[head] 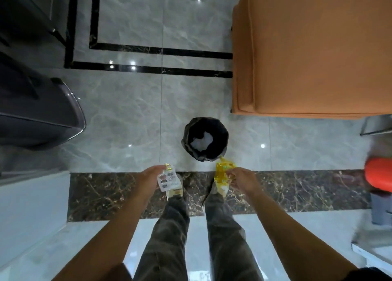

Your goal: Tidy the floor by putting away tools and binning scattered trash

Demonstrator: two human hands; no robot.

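A person stands on a glossy grey marble floor [131, 115], looking straight down at both arms stretched forward in the lower half of the frame. The left hand [148, 180], just left of centre, has its fingers pinched around a small white packet [167, 180] with dark print and a gold top edge, which hangs in front of the left shoe. The right hand [244, 180], just right of centre, has its fingers clenched on a crumpled yellow wrapper [222, 172] that dangles over the right shoe.

Just above the two hands, at the centre of the frame, a round bin [205, 139] lined with a black bag stands on the floor. A pale crumpled piece of trash [201, 141] lies inside it. The top tip of the yellow wrapper sits close to the bin's lower rim; whether they touch cannot be told. The white packet is off to the lower left of the bin, apart from it.

An orange sofa [318, 51] fills the upper right. A dark chair [38, 106] sits at the left edge. A strip of brown veined stone [101, 196] runs across the frame beneath the hands, and black inlay lines [148, 69] cross the floor in the upper part. A blurred red object [379, 174] shows at the right edge.
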